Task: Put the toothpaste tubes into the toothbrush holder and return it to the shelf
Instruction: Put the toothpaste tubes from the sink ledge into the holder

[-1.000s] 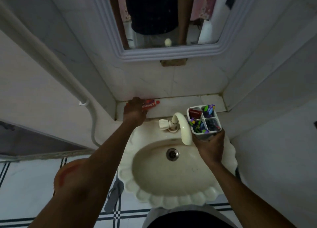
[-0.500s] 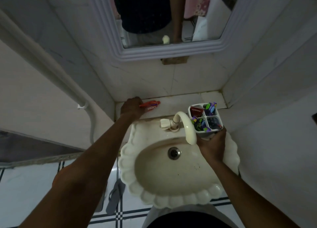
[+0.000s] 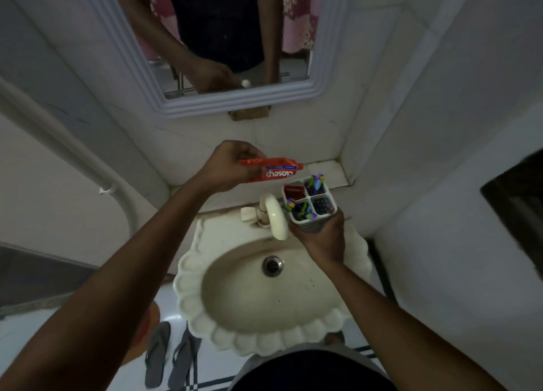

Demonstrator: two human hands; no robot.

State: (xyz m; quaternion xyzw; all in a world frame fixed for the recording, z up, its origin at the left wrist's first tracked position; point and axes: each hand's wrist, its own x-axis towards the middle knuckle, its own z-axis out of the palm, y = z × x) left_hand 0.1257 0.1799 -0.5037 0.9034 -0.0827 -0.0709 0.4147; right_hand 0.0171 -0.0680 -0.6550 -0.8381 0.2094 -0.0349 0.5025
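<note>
My left hand (image 3: 227, 168) grips a red toothpaste tube (image 3: 274, 170) by its flat crimped end and holds it in the air above the tiled shelf (image 3: 326, 170), cap end pointing right. My right hand (image 3: 321, 237) holds a white toothbrush holder (image 3: 308, 204) with four compartments over the right rim of the sink. One compartment has a red tube in it, the others hold coloured toothbrushes. The tube hangs just up and left of the holder, not touching it.
A cream scalloped sink (image 3: 264, 296) with a curved tap (image 3: 274, 217) lies below the hands. A framed mirror (image 3: 223, 40) hangs on the tiled wall above the shelf. A white pipe (image 3: 88, 161) runs down the left wall. Grey sandals (image 3: 170, 352) lie on the floor.
My left hand has lifted the toothpaste tube off the shelf and carried it right toward the holder. My right hand keeps the holder in about the same place.
</note>
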